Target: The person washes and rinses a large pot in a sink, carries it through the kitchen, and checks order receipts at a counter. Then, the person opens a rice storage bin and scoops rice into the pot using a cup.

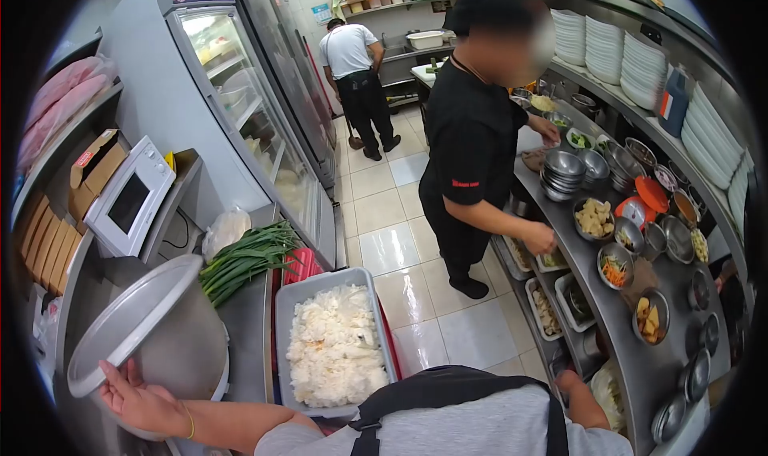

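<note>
At the lower left my left hand (132, 396) has its fingers wrapped round the edge of a wide grey lid (132, 320). The lid is tilted over a large metal pot (188, 360) on the steel counter. To the right of that pot stands a grey plastic tub (284, 376) filled with cooked white rice (336, 344). My right hand (570, 382) hangs low beside the shelves under the right-hand counter, near a bag of pale green vegetable (608, 396). Its fingers are mostly hidden, so its grip does not show.
A co-worker in black (472, 136) stands at the right counter (576, 264), which bears bowls of ingredients. Another person (356, 64) bends at the back. Green onions (248, 260), a microwave (132, 200) and a glass-door fridge (240, 96) line the left. Tiled floor (392, 252) runs between.
</note>
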A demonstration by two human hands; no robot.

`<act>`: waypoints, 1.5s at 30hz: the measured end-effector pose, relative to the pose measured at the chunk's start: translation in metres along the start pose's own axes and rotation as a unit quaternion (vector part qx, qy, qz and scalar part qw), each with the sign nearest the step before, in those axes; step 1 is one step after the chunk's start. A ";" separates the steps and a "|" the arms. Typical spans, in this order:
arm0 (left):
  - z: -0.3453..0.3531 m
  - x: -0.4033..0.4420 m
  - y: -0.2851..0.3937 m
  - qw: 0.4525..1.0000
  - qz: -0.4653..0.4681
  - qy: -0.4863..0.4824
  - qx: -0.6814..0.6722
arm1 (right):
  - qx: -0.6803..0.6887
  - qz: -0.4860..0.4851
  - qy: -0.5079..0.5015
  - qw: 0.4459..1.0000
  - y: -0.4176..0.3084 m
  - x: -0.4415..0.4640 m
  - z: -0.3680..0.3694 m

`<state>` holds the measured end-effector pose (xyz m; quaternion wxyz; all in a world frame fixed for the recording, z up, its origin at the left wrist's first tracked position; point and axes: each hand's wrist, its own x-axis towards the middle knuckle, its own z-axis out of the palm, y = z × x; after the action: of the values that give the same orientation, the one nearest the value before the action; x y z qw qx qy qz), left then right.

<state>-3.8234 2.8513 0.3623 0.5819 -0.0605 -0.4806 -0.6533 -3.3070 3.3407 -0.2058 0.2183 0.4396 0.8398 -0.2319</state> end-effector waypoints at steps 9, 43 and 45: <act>0.040 -0.045 -0.018 0.975 -0.134 -0.170 -0.059 | 0.140 -0.150 0.000 0.979 -0.122 0.142 -0.113; 0.524 -0.284 -0.422 0.804 -0.464 -0.354 -0.111 | 0.238 -0.114 -0.050 0.963 -0.241 0.469 -0.244; 0.547 -0.291 -0.461 0.796 -0.473 -0.364 -0.098 | 0.235 -0.086 -0.042 0.967 -0.256 0.480 -0.249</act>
<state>-4.3720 3.3740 0.2096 -0.0264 -0.1157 -0.5593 -0.8205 -3.8113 3.6622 -0.2308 0.1231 0.3944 0.7866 -0.4587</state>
